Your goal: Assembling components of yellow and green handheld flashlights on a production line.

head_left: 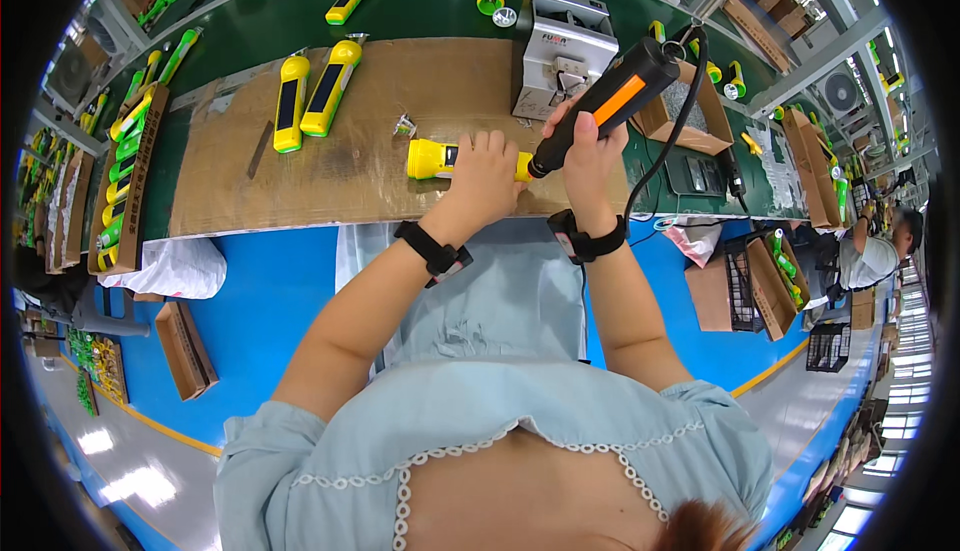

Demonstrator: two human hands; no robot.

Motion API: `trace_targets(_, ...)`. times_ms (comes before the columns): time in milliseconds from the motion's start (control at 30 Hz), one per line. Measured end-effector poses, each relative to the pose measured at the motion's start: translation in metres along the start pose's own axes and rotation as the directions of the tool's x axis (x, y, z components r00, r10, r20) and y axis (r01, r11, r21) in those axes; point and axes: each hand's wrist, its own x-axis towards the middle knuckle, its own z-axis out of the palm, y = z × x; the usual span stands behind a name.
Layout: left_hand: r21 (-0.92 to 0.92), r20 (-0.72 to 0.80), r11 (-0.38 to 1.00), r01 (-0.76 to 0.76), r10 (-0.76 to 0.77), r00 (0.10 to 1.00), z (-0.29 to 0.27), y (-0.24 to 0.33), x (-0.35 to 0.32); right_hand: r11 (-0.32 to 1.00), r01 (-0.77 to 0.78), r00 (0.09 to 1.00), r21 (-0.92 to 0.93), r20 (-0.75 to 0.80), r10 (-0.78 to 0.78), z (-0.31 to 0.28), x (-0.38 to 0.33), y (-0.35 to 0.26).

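On the cardboard sheet [370,176] lies a yellow flashlight [430,159], with my left hand [484,176] closed over its body. Its wide head sticks out to the left of my fingers. My right hand [590,156] is wrapped around a black electric screwdriver [610,101] with an orange stripe. The driver slants down to the left, its tip at the flashlight's right end; the exact contact point is too small to make out. A small shiny reflector piece [404,126] sits just beyond the flashlight head. A cable runs from the driver's upper end down past my right wrist.
Two yellow flashlights with dark panels [292,104] lie at the far left of the cardboard. A grey metal machine [566,46] stands behind my right hand, beside an open carton of small parts [690,111]. A long carton of flashlights [130,181] lines the left edge.
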Motion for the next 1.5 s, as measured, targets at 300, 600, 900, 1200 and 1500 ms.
trace_targets(300,0.018,-0.023,1.0,0.008,-0.007,1.0,0.002,0.005,0.002,0.996,-0.086,0.996,-0.002,-0.023,0.086,-0.002,-0.005,0.004)
trace_targets(600,0.004,-0.036,1.0,0.026,-0.025,0.999,0.002,0.013,-0.005,0.99,0.142,0.988,0.007,-0.058,-0.142,-0.013,0.03,-0.028)
trace_targets(900,-0.034,-0.051,0.999,0.019,-0.02,0.998,-0.008,0.01,-0.014,0.957,0.233,0.938,-0.175,-0.218,-0.268,-0.028,0.123,0.0)
trace_targets(1200,0.035,-0.192,0.999,-0.017,0.023,0.981,0.0,0.016,-0.017,0.987,0.075,0.977,-0.145,-0.19,-0.102,-0.028,0.125,0.006)
trace_targets(1500,0.053,-0.18,0.999,-0.006,0.015,0.983,0.005,0.016,-0.019,0.994,-0.098,0.992,0.039,-0.076,0.101,-0.017,0.094,-0.015)
